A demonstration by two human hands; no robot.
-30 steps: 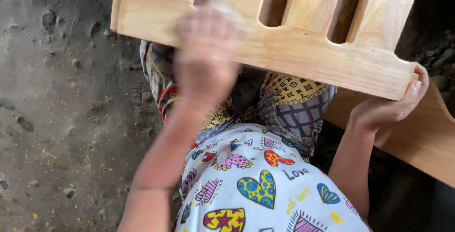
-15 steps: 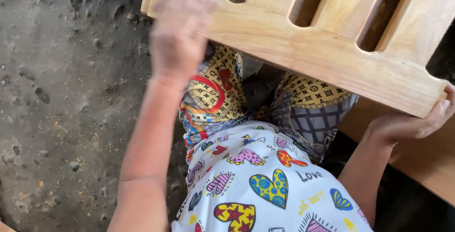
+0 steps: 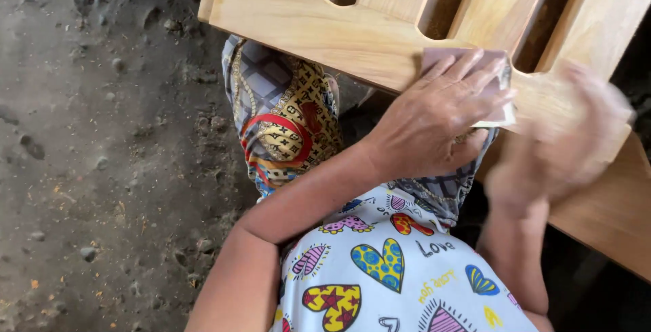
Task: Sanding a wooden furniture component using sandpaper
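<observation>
The dirt floor [image 3: 102, 169] fills everything out past the left hand's side, grey and pitted, strewn with small stones and flecks of sawdust.

Next in size is the slatted wooden frame [image 3: 319, 30], pale unfinished timber with a broad bottom rail and upright slats rising from it, dark gaps between them. It lies tilted across the person's lap, directly under both hands and running away beyond the fingertips. A second plain board [image 3: 610, 217] shows below and beyond the right hand, partly hidden by it.

Below the wrists is the person's clothing: a white garment printed with coloured hearts [image 3: 380, 271] over the lap, and a patterned cloth [image 3: 285, 115] of yellow, red and grey just nearer than the frame's rail, to the left hand's outer side.

The left hand [image 3: 434, 125] lies flat and spread on the rail, palm down, fingers pressing a sheet of sandpaper [image 3: 498, 84] against the wood; the sheet's edge juts out just past the fingertips. The right hand [image 3: 563, 142] sits just beside the left, over the rail's far end, heavily blurred; it seems to rest against the wood, but whether its fingers are closed round the edge or loose I cannot tell.
</observation>
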